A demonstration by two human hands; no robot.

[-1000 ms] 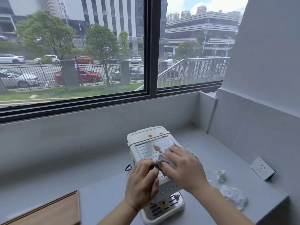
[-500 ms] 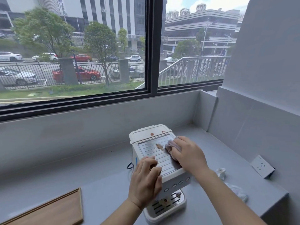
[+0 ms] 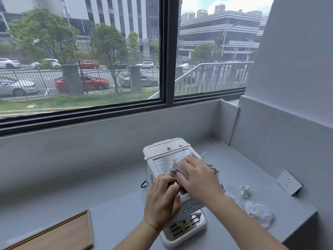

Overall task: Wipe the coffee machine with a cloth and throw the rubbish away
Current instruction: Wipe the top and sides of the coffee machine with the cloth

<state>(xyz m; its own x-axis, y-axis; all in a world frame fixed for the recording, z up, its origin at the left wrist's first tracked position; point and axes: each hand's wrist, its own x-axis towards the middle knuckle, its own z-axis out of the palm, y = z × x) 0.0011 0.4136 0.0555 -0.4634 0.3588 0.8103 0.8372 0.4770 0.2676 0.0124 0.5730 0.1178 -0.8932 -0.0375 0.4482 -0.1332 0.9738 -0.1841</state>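
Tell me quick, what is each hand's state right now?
Left hand: open, bracing the white box-shaped coffee machine.
Right hand: open, pressing the crumpled purplish-grey cloth onto the machine's top.

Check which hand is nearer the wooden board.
Left. The left hand rests on the coffee machine's front, toward the wooden board; the right hand presses the cloth on top, farther right.
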